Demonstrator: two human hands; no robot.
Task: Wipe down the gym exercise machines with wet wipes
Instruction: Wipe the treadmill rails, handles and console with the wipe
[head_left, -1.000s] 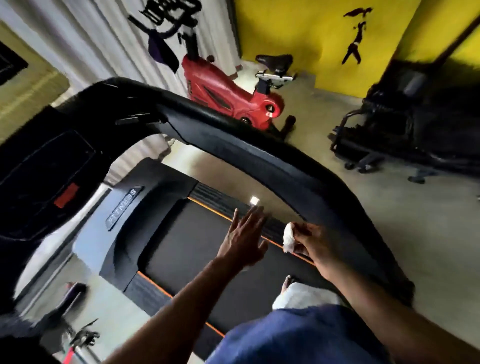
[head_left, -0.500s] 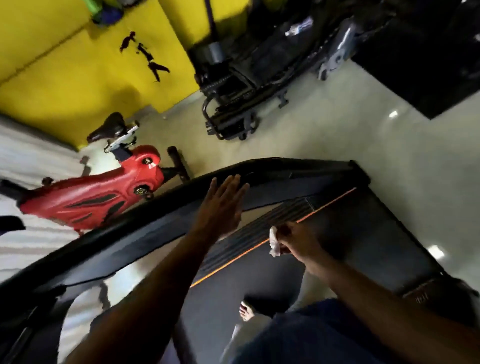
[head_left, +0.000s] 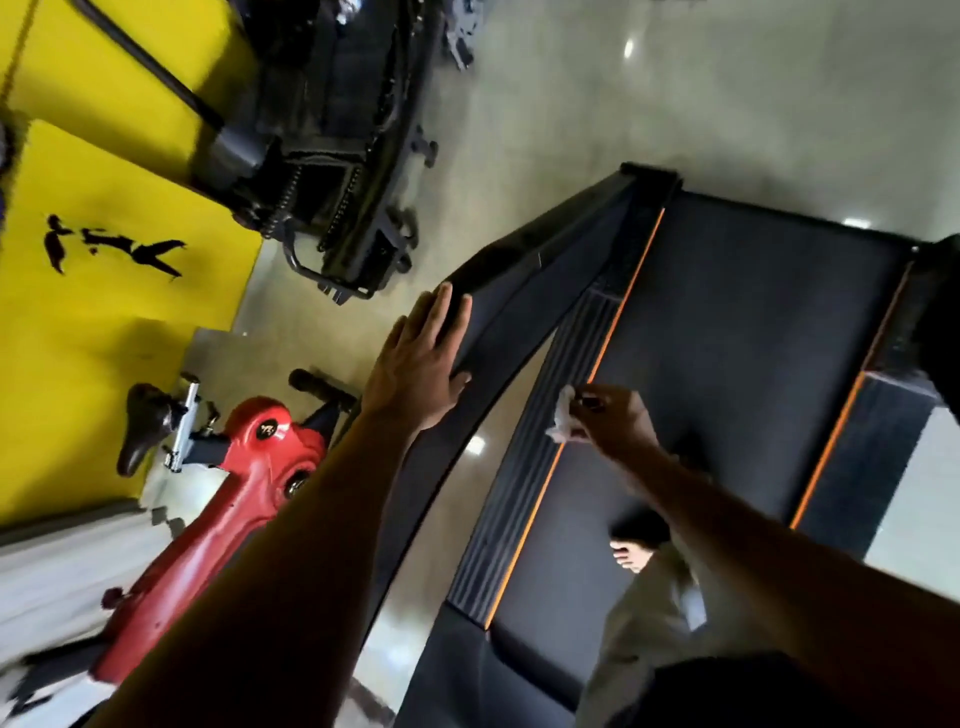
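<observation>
We stand on the treadmill (head_left: 727, 364), on its black belt, with the curved black handrail (head_left: 519, 291) running along the belt's left edge toward the far end of the deck. Our left hand (head_left: 421, 364) lies flat on that handrail, fingers straight and spread over its top, thumb (head_left: 460, 379) tucked under the inner side; it holds nothing. Our right hand (head_left: 613, 421) pinches a crumpled white wet wipe (head_left: 563, 421) between thumb and curled fingers, held in the air above the orange stripe (head_left: 602, 353) at the belt's left border, just beside the rail but, as far as we can judge, not yet touching it. The step in hand appears to be wiping the handrail. To do it well, we judge that the wipe should be opened out so more of its damp face meets the rail, then wrapped over the top and inner side and drawn along the rail's length in one overlapping pass. The left hand should steady us ahead of the wiped stretch rather than on it, so no fresh marks are left. A red exercise bike (head_left: 249, 478) and a black machine (head_left: 322, 171) stand on the floor beyond the rail, apparently still to be cleaned.
</observation>
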